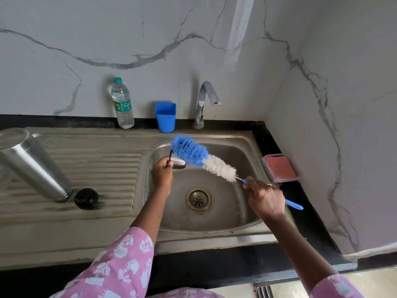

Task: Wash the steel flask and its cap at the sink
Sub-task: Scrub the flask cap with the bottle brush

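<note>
Soft, even daylight, no hard shadows. Mild glare on the steel flask (pixel 32 162). Wide-angle bending at frame edges; focus sharp.

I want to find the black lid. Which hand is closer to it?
Left. The left hand holds a steel cap right of the black lid; the right hand, gripping the bottle brush, is across the basin.

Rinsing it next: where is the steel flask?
Head view, far left: the steel flask stands mouth down on the drainboard, left of the basin, a black stopper beside its mouth.
</note>
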